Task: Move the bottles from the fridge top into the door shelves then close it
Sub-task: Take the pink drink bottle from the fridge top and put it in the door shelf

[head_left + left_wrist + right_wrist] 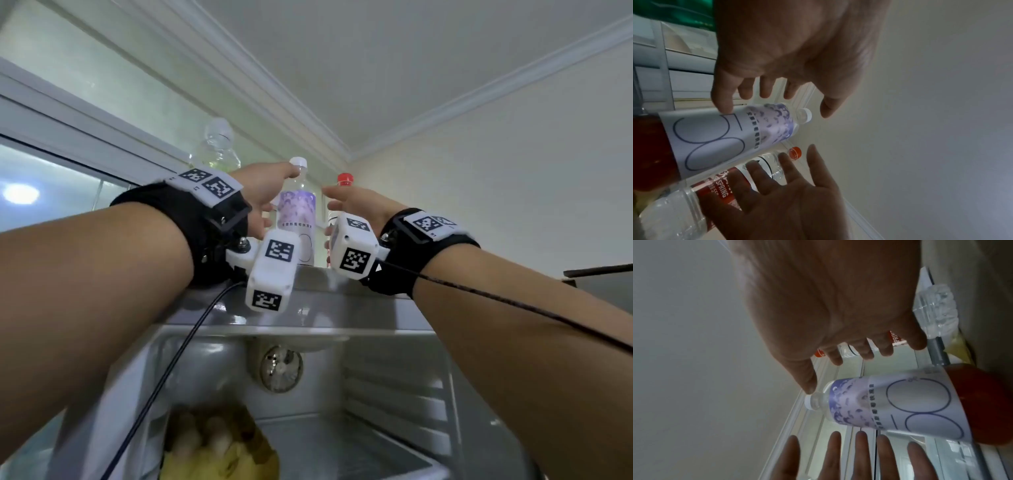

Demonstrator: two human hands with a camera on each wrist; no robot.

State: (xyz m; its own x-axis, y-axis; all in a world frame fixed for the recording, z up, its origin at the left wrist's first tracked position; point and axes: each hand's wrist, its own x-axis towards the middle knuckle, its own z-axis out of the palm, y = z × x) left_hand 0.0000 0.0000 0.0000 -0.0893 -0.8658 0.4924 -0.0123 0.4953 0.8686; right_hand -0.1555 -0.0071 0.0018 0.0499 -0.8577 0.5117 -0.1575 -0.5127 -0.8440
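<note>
Head view: three bottles upright on fridge top [342, 284]. Left hand [263, 198] and right hand [356, 205] raised either side of purple-labelled bottle [297, 219], fingers spread, nothing gripped. Red-capped bottle [344, 180] behind right hand; clear bottle [215, 147] far left.

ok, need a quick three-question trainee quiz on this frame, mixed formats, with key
1. True or false: the right hand already has its grip closed on a bottle.
2. What colour is the cap of the purple-label bottle? A red, B white, C green.
3. How many bottles stand on the fridge top?

Key:
1. False; its fingers are spread and hold nothing.
2. B.
3. Three: the clear bottle, the purple-label bottle and the red-capped bottle.
</note>
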